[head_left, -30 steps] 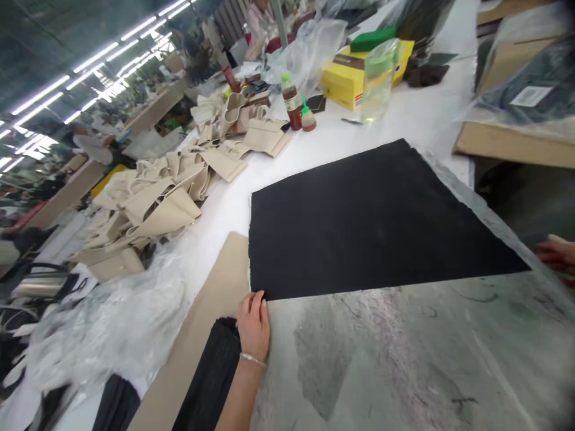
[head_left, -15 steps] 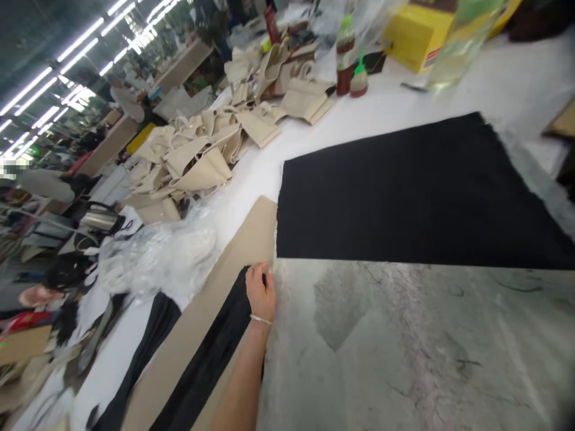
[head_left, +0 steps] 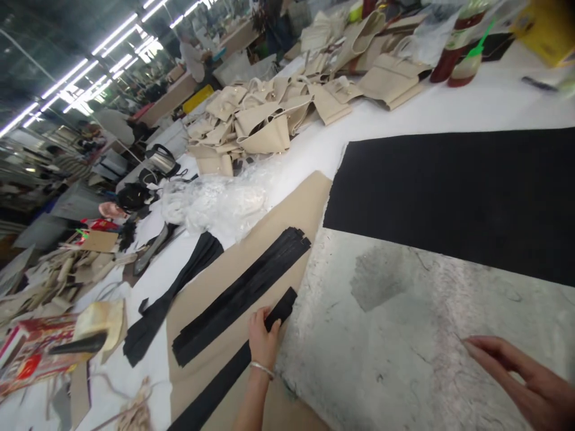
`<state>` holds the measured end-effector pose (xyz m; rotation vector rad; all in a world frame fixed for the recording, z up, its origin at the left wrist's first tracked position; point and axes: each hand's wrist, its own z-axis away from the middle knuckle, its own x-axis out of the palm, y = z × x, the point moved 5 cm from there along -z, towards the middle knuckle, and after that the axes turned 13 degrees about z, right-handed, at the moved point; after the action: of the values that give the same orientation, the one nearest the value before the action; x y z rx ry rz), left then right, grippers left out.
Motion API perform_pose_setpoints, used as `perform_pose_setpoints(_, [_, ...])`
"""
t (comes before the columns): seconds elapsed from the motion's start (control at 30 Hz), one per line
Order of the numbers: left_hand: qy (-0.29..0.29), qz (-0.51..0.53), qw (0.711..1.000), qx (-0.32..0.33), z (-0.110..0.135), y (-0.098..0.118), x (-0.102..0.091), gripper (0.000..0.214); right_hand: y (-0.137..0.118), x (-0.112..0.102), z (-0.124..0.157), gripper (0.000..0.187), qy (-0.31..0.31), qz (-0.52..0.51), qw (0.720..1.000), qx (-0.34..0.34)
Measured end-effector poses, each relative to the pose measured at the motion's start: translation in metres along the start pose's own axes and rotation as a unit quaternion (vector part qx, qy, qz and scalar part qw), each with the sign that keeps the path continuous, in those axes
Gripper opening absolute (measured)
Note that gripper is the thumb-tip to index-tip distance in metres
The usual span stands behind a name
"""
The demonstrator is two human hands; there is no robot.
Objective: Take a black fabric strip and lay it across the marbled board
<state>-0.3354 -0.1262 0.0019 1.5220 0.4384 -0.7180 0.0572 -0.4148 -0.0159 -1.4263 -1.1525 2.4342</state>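
My left hand [head_left: 262, 339] is closed on a long black strip [head_left: 229, 374] that lies along the left edge of the worn grey slab [head_left: 404, 335]. Just left of it a stack of black strips [head_left: 242, 293] rests on a tan board [head_left: 287, 215]. My right hand [head_left: 525, 383] hovers over the slab at the lower right, fingers stretched out, holding nothing. A large black sheet [head_left: 453, 191] covers the far part of the slab.
A heap of beige bag pieces [head_left: 287, 108] lies on the white table [head_left: 471, 108] beyond, with crumpled clear plastic [head_left: 215, 203] beside it. Two sauce-like bottles [head_left: 458, 54] stand at the back right. More black strips [head_left: 175, 293] and clutter lie at the left.
The view has swung left and down. My left hand has slid back along the slab's edge onto a black strip, and my right hand has come into view over the slab.
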Motion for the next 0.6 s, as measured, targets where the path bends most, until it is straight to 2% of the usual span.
perform_pose_setpoints(0.1, [0.036,-0.015,0.999,-0.027,0.010,-0.014,-0.005,0.025,-0.031,0.031,0.020,0.036,-0.085,0.018,0.994,-0.069])
perform_pose_setpoints(0.2, [0.052,-0.029,0.997,-0.044,0.012,-0.021,-0.007,0.025,-0.065,0.047,0.042,0.040,-0.133,0.042,0.983,-0.123])
perform_pose_setpoints(0.33, [0.039,-0.026,0.997,-0.068,0.012,-0.026,-0.007,0.020,-0.098,0.056,0.064,0.039,-0.145,0.061,0.973,-0.172])
perform_pose_setpoints(0.6, [0.040,0.081,0.993,-0.070,0.004,-0.039,-0.017,0.005,-0.129,0.073,0.088,0.037,-0.174,0.069,0.960,-0.207])
